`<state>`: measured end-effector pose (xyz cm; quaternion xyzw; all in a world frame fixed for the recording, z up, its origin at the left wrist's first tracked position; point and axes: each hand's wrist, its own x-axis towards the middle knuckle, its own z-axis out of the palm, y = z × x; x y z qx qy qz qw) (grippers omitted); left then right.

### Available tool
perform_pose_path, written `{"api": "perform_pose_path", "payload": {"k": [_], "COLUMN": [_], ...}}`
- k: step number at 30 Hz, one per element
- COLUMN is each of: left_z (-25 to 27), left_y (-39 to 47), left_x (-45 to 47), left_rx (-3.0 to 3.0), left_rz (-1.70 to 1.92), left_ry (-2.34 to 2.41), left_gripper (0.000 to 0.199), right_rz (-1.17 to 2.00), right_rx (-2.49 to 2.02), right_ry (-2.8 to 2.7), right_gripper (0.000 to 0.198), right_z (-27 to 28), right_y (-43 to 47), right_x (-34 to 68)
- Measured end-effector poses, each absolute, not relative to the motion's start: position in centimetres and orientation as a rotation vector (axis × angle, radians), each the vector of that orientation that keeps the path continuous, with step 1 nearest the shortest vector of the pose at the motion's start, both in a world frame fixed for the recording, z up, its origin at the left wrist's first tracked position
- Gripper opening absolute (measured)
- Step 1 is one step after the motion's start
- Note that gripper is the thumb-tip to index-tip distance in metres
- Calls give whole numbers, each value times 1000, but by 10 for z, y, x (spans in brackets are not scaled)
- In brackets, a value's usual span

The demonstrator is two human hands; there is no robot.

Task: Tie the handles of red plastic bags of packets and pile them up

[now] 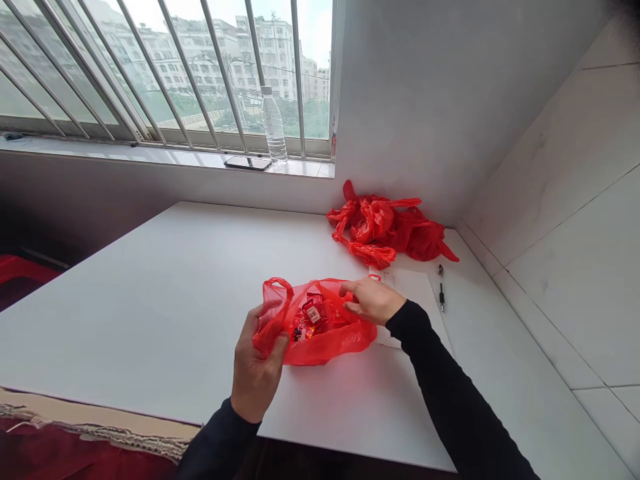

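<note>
Through the head view I had my left hand closed on the left end of the red bag, thumb in front, fingers behind. My right hand was half open at the bag's other end, thumb and forefinger parted by the rim; couldn't tell if it pinched any plastic.

The bag sat between both hands, long axis running across from left to right, mouth up. Key relation, I judged: the wrapped packets inside lay left of my right fingertips and right of my left thumb. Left thumb looked nearer, but it was tied up with the plastic; the freer right had the mouth right beside it.

Farther out: paper partly under my right hand and wrist, pen to that hand's right, crumpled red bags beyond it. Tabletop spread out left of my left hand.
</note>
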<state>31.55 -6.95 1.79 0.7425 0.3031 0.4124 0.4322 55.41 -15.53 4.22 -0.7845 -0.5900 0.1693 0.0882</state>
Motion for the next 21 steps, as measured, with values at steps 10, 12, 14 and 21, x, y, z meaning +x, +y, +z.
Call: {"api": "perform_pose_path", "payload": {"k": [10,12,14,21], "left_z": [18,18,18,19], "left_y": [-72,-72,-72,-72], "left_x": [315,315,314,314], "left_rx": [1827,1838,1854,1846], "left_rz": [982,988,995,974], "left_ry": [702,705,715,718], "left_gripper": [34,35,34,36], "right_rz": [572,566,531,490], "right_rx": [-2409,-2450,-2506,-2571], "right_ry": [-1854,-1843,-1803,-1699], "right_gripper": [31,34,40,44], "right_z": [40,41,43,42], "right_y": [-148,-149,-150,-148], "right_x": [544,544,545,546]}}
